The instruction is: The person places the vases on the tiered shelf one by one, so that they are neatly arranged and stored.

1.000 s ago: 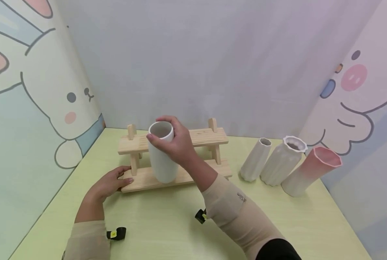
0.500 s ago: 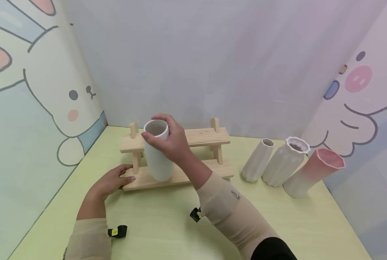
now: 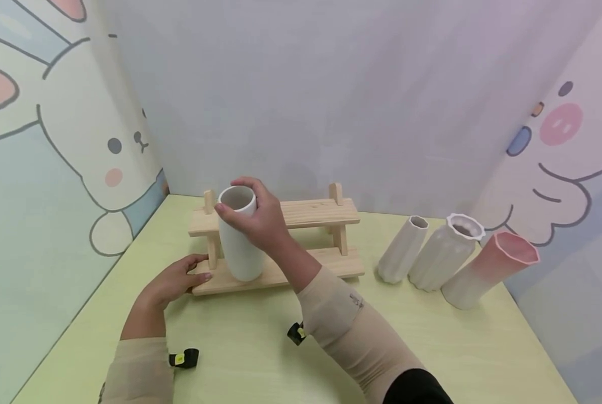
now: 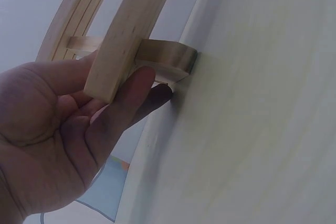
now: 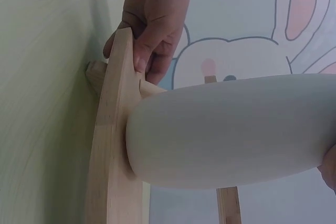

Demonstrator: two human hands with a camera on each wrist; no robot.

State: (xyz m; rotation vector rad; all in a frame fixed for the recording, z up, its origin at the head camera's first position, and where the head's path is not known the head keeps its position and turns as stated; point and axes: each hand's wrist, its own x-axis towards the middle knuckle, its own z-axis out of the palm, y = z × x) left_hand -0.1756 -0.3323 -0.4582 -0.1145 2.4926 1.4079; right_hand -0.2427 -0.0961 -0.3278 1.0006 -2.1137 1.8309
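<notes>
A two-tier wooden stand (image 3: 321,213) is on the table, one plank higher and behind the other. My right hand (image 3: 262,221) grips a smooth white vase (image 3: 242,252) near its rim, thumb on the near side. The vase is upright, and its base meets the lower plank in the right wrist view, left of the plank's middle. At the lower plank's left end, my left hand (image 3: 177,280) pinches the board. The left wrist view has the thumb on top of the plank end (image 4: 113,66) and fingers curled beneath it.
To the right on the pale yellow table (image 3: 250,348) stand a slim white vase (image 3: 401,252), a ruffled-rim white vase (image 3: 439,258) and a pink-and-white vase (image 3: 482,272). Cartoon-printed cloth walls (image 3: 58,168) rise on the sides, with a plain one behind.
My right hand has shifted the white vase leftward along the lower plank. The left hand keeps its hold on the plank's end.
</notes>
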